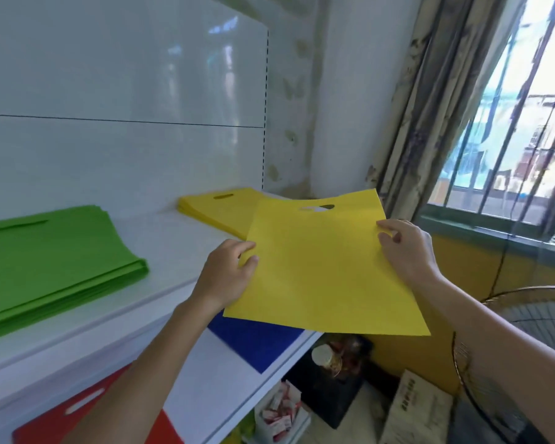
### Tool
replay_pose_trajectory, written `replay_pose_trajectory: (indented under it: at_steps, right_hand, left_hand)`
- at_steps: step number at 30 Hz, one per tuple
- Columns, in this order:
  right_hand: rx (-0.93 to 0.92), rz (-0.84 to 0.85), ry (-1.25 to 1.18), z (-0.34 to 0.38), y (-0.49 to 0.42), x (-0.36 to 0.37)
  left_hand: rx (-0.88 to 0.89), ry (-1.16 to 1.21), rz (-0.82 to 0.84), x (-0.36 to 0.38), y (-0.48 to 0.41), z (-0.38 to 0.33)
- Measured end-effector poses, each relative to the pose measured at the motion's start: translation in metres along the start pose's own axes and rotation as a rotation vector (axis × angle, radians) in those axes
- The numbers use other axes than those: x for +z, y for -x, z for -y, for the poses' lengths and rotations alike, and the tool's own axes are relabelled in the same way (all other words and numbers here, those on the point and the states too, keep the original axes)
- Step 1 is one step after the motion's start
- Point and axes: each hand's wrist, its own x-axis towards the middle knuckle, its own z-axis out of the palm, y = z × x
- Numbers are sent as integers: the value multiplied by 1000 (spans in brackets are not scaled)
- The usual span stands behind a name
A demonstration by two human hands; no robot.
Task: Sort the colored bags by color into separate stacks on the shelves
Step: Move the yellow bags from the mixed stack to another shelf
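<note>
I hold a flat yellow bag [321,270] with a cut-out handle in the air, just in front of the upper white shelf [161,238]. My left hand [228,274] pinches its left edge and my right hand [404,248] grips its right edge. Behind it, a stack of yellow bags [218,206] lies at the shelf's far right end. A stack of green bags [52,257] lies at the shelf's left. On the lower shelf [218,389] lie blue bags [257,344] and red bags [61,418], partly hidden by my left arm.
A white glossy back panel [125,91] rises behind the shelf. To the right are a curtain [430,107], a barred window [523,123] and a wire fan guard [526,315]. On the floor below stand a black crate [334,389] with bottles, a cardboard box [414,408] and a box of packets [279,411].
</note>
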Motion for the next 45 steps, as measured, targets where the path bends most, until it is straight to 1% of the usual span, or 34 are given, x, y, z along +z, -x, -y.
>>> replay_pose_trajectory:
  at_steps: [8, 10, 14, 17, 21, 25, 30, 33, 35, 39, 42, 45]
  right_hand:
    - [-41, 46, -14, -15, -89, 42]
    - [-62, 30, -21, -19, -114, 50]
    - [-61, 27, -105, -21, -156, 78]
    - [-124, 66, -146, -13, -186, 109]
    - [-248, 192, -197, 0, -226, 157]
    - [-425, 359, -182, 4, -262, 204]
    - [-538, 572, -136, -4, -294, 250]
    - [-557, 689, -106, -16, -297, 279]
    - [-547, 745, -120, -25, -296, 293]
    - [-528, 760, -140, -27, -302, 304]
    - [-508, 757, -79, -26, -307, 309]
    - [-524, 810, -24, -29, -308, 313]
  left_hand:
    - [-22, -39, -22, 22, -92, 11]
    - [-14, -50, -34, 24, -115, 10]
    - [-36, -106, -97, 18, -144, 14]
    - [-80, -176, -170, 13, -158, 23]
    - [-211, -251, -245, 14, -162, 36]
    - [-375, -328, -297, 26, -162, 45]
    - [-533, -398, -286, 55, -172, 44]
    - [-638, -442, -226, 63, -171, 52]
    - [-686, -444, -227, 67, -171, 55]
    - [-718, -479, -246, 69, -174, 58]
    - [-755, -518, -243, 70, -182, 61]
    - [-764, -538, -260, 71, -185, 64]
